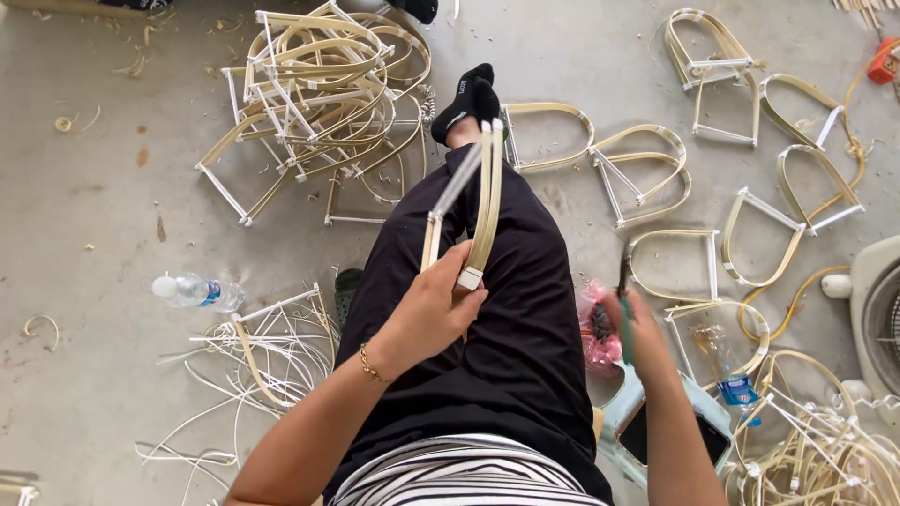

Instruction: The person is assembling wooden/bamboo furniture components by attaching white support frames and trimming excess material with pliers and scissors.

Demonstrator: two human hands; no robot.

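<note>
Bent bamboo frame (476, 201), a narrow arch seen nearly edge-on, held over the black-trousered lap. Long axis runs away from the person, leaning slightly right: white-bound ends low at the palm, curved top up near the black-socked foot (466, 100).

Left hand (433, 314) clenched around the frame's lower end, thumb beside the white binding; gold bracelet on the wrist.

Right hand (636, 323) blurred, closed on a thin dark-handled tool (623, 281) standing roughly upright, well apart from the frame. Pink plastic bag (600, 349) just beside that hand.

Floor: big heap of finished frames (323, 94) far left of the foot; single frames spread flat to the right. Plastic water bottle (195, 291) lying left of the leg, near loose white strips (272, 351). Pale fan housing (877, 309) at right edge.
</note>
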